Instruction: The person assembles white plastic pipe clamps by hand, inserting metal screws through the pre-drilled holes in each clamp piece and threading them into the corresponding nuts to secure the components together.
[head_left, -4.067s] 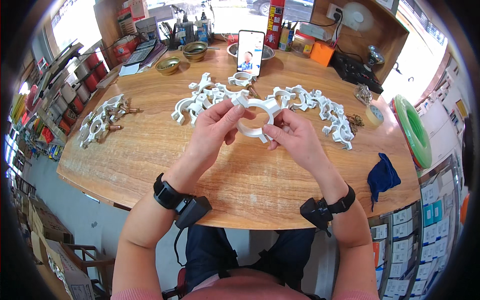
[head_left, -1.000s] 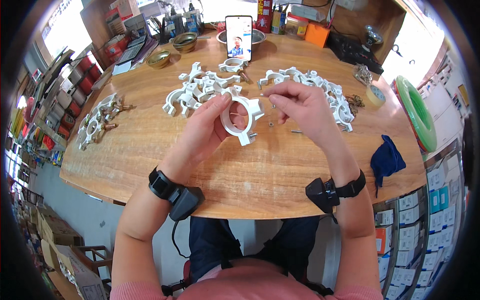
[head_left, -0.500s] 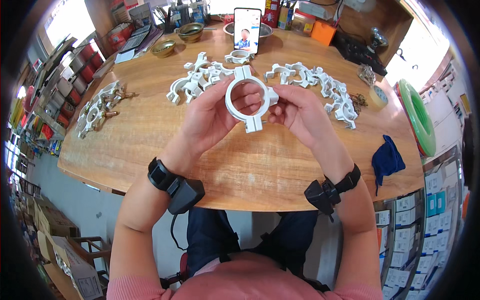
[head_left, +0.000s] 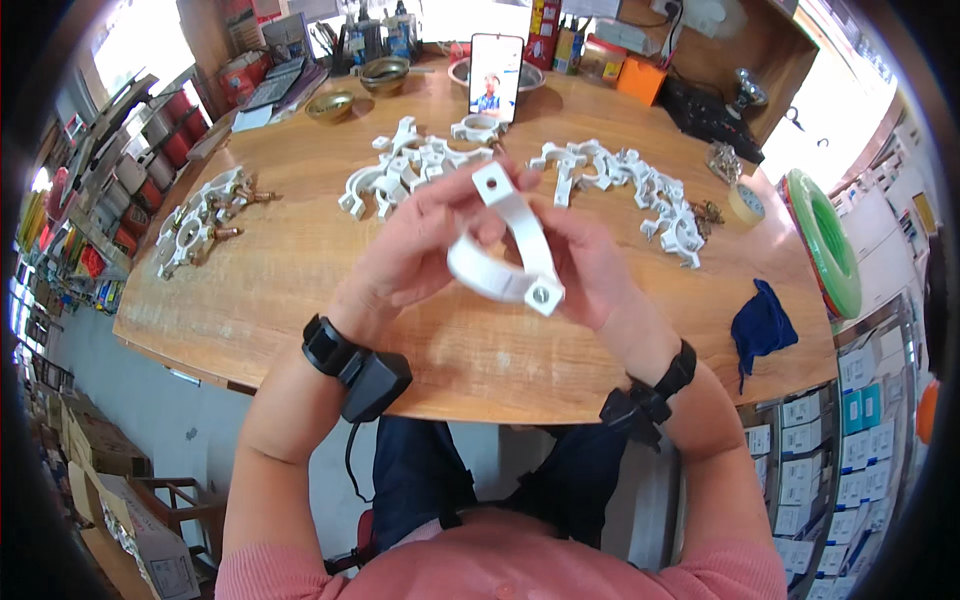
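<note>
Head view, sole camera: clamp (head_left: pixel 530 240), white, held up off the table (head_left: pixel 440 360) between both hands, tilted. Left hand (head_left: pixel 415 240) closed on it from the left, thumb apparently inside the ring. Right hand (head_left: pixel 592 262) against its right side; fingers tucked behind, so cannot tell whether they pinch or merely steady it.

Main relation: clamp's long axis runs lug to lug, far left to near right. Far lug (head_left: pixel 491 184), dark hole showing, sits right by the left hand's fingers. Near lug (head_left: pixel 543 294), metal in its hole, lies just beside the right hand, the nearer hand to that end. Ring's left side partly covered by the left hand; whether joined there, unclear.

Round about: middle pile (head_left: pixel 400 172) of white clamp parts beyond the hands; right pile (head_left: pixel 655 185) far right; left group (head_left: pixel 205 238) with brass-coloured bolts, well apart. Phone (head_left: pixel 497 75) upright, far side. Blue cloth (head_left: pixel 765 325), near right.
</note>
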